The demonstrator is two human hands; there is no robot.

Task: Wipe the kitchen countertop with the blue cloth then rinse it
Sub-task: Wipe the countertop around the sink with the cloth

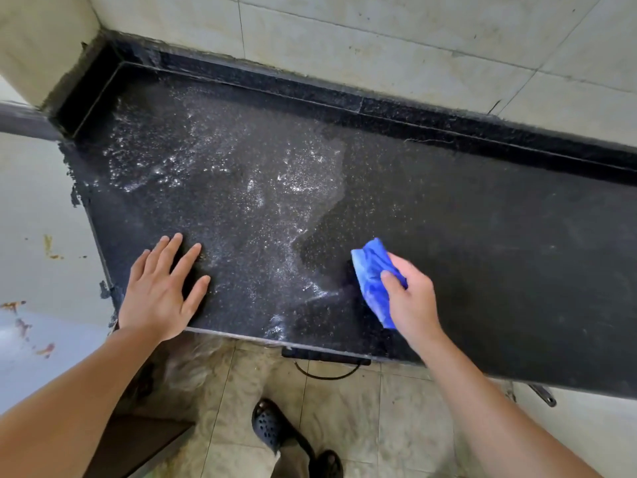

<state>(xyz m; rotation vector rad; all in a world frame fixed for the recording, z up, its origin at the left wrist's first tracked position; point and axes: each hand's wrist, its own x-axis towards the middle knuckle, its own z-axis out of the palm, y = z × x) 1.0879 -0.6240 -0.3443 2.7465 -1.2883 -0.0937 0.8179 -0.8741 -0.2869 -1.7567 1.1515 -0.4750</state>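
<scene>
A black speckled kitchen countertop fills the middle of the view. Its left half is wet and soapy, with foam streaks; the right half looks dull and smooth. My right hand grips a bunched blue cloth and presses it onto the counter near the front edge, at the border of the wet patch. My left hand lies flat on the counter at the front left, fingers spread, holding nothing.
A raised black ledge runs along the tiled back wall. The counter ends at the left against a pale wall. Below the front edge are floor tiles and my dark sandal.
</scene>
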